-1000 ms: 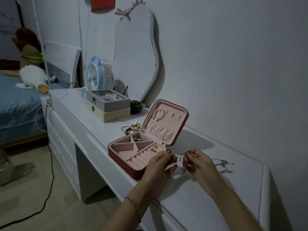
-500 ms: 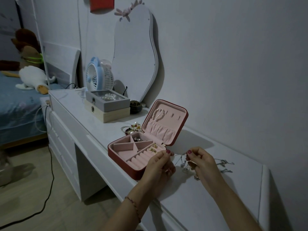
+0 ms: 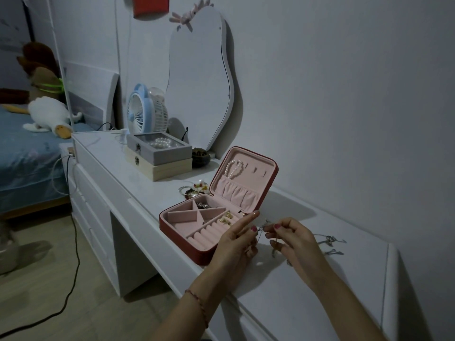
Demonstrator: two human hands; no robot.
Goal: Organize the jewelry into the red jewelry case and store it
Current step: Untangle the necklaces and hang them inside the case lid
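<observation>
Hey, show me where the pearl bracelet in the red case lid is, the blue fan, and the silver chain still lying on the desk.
pearl bracelet [image 3: 232, 169], head view, on its beads in the lid.
blue fan [image 3: 138, 113], head view, on the front grille.
silver chain [image 3: 330, 240], head view, on its knotted part right of the hands.

Two hands [image 3: 236, 242]; three boxes [image 3: 211, 227]; one fan [image 3: 141, 112]; one mirror [image 3: 199, 77].

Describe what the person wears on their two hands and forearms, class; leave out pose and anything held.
Both forearms are bare, with no sleeves in view. The left hand has a thin reddish braided cord around its wrist. Dark red or pink polish shows on the nails of the left hand and the right hand. No rings or watch are visible.
</observation>
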